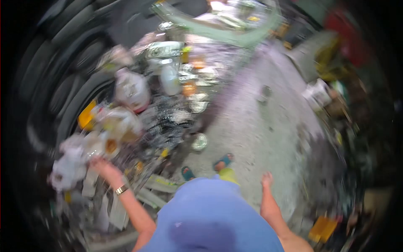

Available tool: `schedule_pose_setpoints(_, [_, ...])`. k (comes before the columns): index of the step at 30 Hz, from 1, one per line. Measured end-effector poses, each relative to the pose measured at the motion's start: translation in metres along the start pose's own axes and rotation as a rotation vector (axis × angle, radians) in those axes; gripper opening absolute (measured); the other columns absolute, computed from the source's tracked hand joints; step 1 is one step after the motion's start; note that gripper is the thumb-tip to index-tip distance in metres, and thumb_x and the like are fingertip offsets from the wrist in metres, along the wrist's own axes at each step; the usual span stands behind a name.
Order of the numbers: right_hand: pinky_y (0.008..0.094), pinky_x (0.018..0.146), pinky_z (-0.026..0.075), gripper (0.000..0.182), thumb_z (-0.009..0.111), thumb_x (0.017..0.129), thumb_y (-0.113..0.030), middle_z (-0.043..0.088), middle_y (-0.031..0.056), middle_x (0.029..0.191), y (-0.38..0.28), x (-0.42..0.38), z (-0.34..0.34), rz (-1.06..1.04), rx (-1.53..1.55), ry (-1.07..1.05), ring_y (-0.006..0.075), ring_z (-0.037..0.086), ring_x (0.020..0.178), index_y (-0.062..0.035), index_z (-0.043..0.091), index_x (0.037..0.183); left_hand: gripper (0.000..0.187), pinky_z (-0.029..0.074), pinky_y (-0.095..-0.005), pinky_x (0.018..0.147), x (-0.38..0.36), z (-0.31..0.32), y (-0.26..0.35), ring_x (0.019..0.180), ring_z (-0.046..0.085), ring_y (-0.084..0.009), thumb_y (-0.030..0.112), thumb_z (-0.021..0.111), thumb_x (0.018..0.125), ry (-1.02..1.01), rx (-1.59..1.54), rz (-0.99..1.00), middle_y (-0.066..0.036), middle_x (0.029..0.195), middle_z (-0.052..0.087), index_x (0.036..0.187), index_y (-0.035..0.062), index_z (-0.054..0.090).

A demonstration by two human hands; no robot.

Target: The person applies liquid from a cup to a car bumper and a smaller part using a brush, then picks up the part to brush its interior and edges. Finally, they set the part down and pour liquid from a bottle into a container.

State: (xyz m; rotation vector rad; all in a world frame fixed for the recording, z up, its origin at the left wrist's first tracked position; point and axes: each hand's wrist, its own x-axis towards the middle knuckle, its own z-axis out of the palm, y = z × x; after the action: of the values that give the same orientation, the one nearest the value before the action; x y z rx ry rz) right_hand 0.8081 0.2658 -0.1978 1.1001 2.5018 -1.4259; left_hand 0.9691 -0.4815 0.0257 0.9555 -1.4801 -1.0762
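Note:
My left hand (100, 164), with a metal watch band on its wrist, reaches out at the lower left against a clear or whitish plastic container (93, 145). Motion blur hides how its fingers lie. A white plastic bag (69, 168) is just left of it. My right hand (267, 179) hangs low over the concrete floor at the right of my body, away from any object; its fingers are too small and smeared to make out. Past my left hand lie a cloudy jug (132, 90) with a reddish base and a yellow item (87, 115).
Dark tires (63, 92) are stacked at the left. A pale green curved piece (235, 38) lies across the top of the litter heap. A round can (199, 142) sits near my sandaled feet on the concrete floor (260, 126). More litter, with an orange piece (323, 229), lines the right.

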Motion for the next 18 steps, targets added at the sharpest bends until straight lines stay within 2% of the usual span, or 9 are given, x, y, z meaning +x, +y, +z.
schedule_pose_setpoints(1, [0.0376,0.089,0.046,0.035,0.051,0.091,-0.018,0.065,0.0159,0.108,0.026,0.032,-0.002,-0.039,-0.049,0.016,0.0259,0.059,0.101,0.0023,0.058,0.119,0.038,0.044,-0.0316,0.081,-0.024,0.03,0.035,0.094,0.051,-0.017,0.022,0.052,0.094,-0.01,0.101,-0.025,-0.009,0.112,0.049,0.127,0.0061,0.039])
schedule_pose_setpoints(2, [0.037,0.091,0.046,0.034,0.05,0.092,-0.016,0.062,0.0163,0.115,0.004,0.026,-0.012,-0.123,-0.247,-0.01,0.0248,0.059,0.105,0.0027,0.058,0.119,0.043,0.045,-0.032,0.081,-0.035,0.049,0.027,0.098,0.052,-0.0165,0.02,0.058,0.092,0.017,0.038,-0.002,-0.006,0.116,0.049,0.128,0.0086,0.039])
schedule_pose_setpoints(3, [0.0362,0.092,0.046,0.035,0.049,0.092,-0.015,0.061,0.0164,0.118,-0.007,0.028,-0.013,-0.037,-0.151,0.017,0.0251,0.058,0.107,0.0029,0.056,0.122,0.052,0.045,-0.0323,0.081,-0.048,0.072,0.049,0.099,0.051,-0.0149,0.021,0.064,0.088,-0.008,-0.437,-0.307,-0.003,0.121,0.049,0.131,0.0112,0.037])
schedule_pose_setpoints(4, [0.0353,0.092,0.046,0.035,0.049,0.093,-0.013,0.06,0.0169,0.12,-0.019,0.035,-0.016,-0.078,-0.209,-0.003,0.0258,0.058,0.108,0.0036,0.055,0.123,0.056,0.044,-0.0312,0.081,-0.065,0.101,0.08,0.101,0.051,-0.0129,0.023,0.066,0.088,-0.018,-0.461,-0.363,-0.001,0.121,0.05,0.134,0.0119,0.035])
schedule_pose_setpoints(7, [0.0327,0.078,0.048,0.034,0.051,0.089,-0.01,0.065,0.0127,0.102,-0.008,0.084,-0.015,-0.139,-0.188,0.104,0.0194,0.061,0.088,0.0024,0.058,0.119,0.061,0.044,-0.028,0.08,-0.101,0.162,0.083,0.098,0.051,-0.0102,0.027,0.066,0.088,-0.161,-0.511,-0.468,-0.001,0.114,0.054,0.135,0.0104,0.031])
schedule_pose_setpoints(12, [0.0315,0.052,0.04,0.028,0.051,0.092,-0.013,0.057,0.0041,0.076,-0.02,0.182,-0.023,-0.117,-0.167,0.118,0.0132,0.046,0.055,0.001,0.061,0.114,0.066,0.044,-0.0264,0.079,-0.161,0.273,0.119,0.097,0.052,-0.0107,0.026,0.069,0.086,-0.277,-0.492,-0.491,-0.003,0.113,0.053,0.136,0.0075,0.03])
schedule_pose_setpoints(13, [0.0315,0.052,0.04,0.028,0.051,0.092,-0.013,0.057,0.0041,0.076,-0.024,0.2,-0.029,-0.115,-0.16,0.127,0.0132,0.046,0.055,0.001,0.061,0.114,0.068,0.044,-0.0264,0.079,-0.172,0.295,0.121,0.097,0.052,-0.011,0.025,0.07,0.085,-0.298,-0.473,-0.479,-0.004,0.114,0.053,0.136,0.007,0.03])
schedule_pose_setpoints(15, [0.0321,0.071,0.047,0.03,0.051,0.092,-0.013,0.066,0.0128,0.095,-0.06,0.207,-0.042,-0.016,-0.083,0.044,0.0201,0.06,0.077,0.0064,0.061,0.112,0.073,0.045,-0.0274,0.083,-0.193,0.338,0.124,0.101,0.051,-0.0133,0.02,0.074,0.081,-0.331,-0.481,-0.454,-0.008,0.117,0.049,0.136,0.0052,0.029])
schedule_pose_setpoints(18, [0.0301,0.064,0.045,0.031,0.052,0.092,-0.014,0.065,0.0104,0.087,-0.074,0.238,-0.055,0.003,-0.018,0.048,0.0162,0.054,0.067,0.0056,0.06,0.114,0.073,0.044,-0.0323,0.091,-0.222,0.397,0.123,0.106,0.051,-0.0155,0.018,0.073,0.082,-0.386,-0.372,-0.308,-0.007,0.118,0.049,0.138,0.0073,0.028])
